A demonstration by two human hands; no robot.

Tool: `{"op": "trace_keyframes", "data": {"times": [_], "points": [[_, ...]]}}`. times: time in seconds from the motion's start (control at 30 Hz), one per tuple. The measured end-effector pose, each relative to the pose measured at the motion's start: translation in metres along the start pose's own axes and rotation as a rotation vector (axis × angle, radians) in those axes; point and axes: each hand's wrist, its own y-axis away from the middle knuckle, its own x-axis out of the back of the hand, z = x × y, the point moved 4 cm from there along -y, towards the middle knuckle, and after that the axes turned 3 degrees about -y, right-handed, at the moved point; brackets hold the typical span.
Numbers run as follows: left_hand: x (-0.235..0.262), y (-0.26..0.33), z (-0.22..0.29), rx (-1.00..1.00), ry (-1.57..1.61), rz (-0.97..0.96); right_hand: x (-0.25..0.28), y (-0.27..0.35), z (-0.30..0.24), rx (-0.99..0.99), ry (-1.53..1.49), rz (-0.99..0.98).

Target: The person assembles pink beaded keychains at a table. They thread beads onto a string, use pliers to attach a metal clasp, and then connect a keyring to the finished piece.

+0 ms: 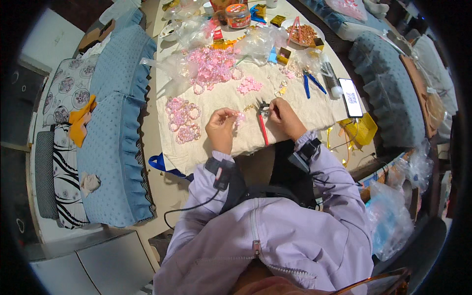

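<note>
My left hand point(221, 127) is closed in a pinch on a pink beaded piece point(240, 118) just above the beige cloth point(211, 153). My right hand point(286, 118) is curled shut beside the dark head of the red-handled pliers point(262, 127); its fingers hide what they hold, if anything. By the pliers' jaws lies a short gold-coloured chain point(250, 107). Pink beaded bracelets point(183, 118) are gathered left of my left hand. Farther off sit a small cluster of pink pieces point(250, 85) and a large heap of pink beaded strings point(212, 64).
Blue-handled pliers point(313, 84), a dark tube point(330, 78) and a lit phone point(350, 98) lie right. Behind are clear plastic bags point(260, 43), a round tub point(238, 16) and a plate of brown nuts or beans point(303, 35). A yellow basket point(363, 129) stands low right.
</note>
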Motion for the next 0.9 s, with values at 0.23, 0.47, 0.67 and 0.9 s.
{"op": "trace_keyframes", "data": {"times": [0.23, 0.47, 0.67, 0.9], "points": [[0.02, -0.009, -0.004, -0.02, -0.008, -0.027, 0.021, 0.017, -0.013, -0.121, -0.168, 0.254], [0.017, -0.006, 0.008, -0.095, -0.04, -0.003, 0.057, 0.025, -0.055, 0.081, 0.298, 0.212], [0.01, 0.001, 0.026, -0.192, -0.076, -0.01, 0.049, 0.031, -0.028, -0.196, 0.321, 0.176], [-0.003, 0.009, 0.051, -0.315, -0.144, -0.001, 0.041, 0.032, -0.043, -0.225, 0.116, 0.009]]}}
